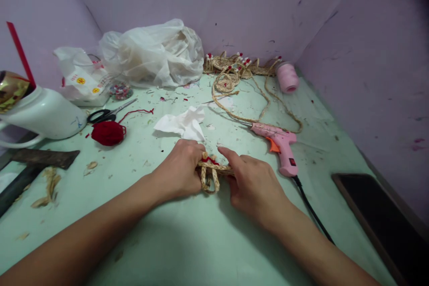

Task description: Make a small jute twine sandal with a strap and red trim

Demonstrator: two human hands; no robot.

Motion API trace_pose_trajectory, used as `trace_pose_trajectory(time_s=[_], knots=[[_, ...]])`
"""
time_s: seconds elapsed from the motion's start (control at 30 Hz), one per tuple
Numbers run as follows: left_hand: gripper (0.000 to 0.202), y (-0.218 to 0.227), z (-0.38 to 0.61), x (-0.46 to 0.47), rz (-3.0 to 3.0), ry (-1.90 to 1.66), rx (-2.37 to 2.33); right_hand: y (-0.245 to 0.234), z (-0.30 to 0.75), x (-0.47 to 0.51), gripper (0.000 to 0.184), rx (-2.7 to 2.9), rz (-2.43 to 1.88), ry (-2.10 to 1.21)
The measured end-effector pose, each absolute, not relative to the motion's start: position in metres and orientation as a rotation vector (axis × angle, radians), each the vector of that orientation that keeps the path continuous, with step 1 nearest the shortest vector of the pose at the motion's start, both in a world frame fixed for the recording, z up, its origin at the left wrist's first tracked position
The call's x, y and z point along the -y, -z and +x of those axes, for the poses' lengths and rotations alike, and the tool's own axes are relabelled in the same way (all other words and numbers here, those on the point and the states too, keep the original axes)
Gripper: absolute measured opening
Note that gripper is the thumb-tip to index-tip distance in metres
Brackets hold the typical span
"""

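Between my two hands is a small braided straw piece with a loop hanging at its front and some red yarn along its top. My left hand is closed on its left end, the fingertips partly hidden. On the right end, my right hand grips it between thumb and fingers, with the index finger stretched out above. A pink hot glue gun with an orange trigger lies to the right of my right hand. Crumpled white tissue rests just beyond my left hand.
Left on the green table stand a red yarn ball, black-handled scissors, a hammer and a tipped white pitcher. Behind are a plastic bag, braided straw cord and a pink thread spool. A dark phone-like slab lies right.
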State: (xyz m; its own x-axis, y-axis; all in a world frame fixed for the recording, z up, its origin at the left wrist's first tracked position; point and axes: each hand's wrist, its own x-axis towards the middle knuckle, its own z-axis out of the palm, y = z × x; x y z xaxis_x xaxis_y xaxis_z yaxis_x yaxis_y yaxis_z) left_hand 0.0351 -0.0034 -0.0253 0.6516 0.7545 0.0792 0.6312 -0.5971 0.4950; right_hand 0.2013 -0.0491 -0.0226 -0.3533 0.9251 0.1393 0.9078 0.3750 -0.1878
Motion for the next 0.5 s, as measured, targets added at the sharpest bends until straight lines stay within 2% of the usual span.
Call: trace_pose_trajectory(time_s=[0.33,0.5], knots=[[0.017,0.022,0.038,0.007,2.467,-0.336,-1.116,0.023,0.199,0.049,0.065,2.420,-1.658,-0.142],[0.005,0.009,0.025,-0.003,2.257,-0.212,-0.976,0.019,0.207,0.044,0.064,2.260,-1.698,-0.488]])
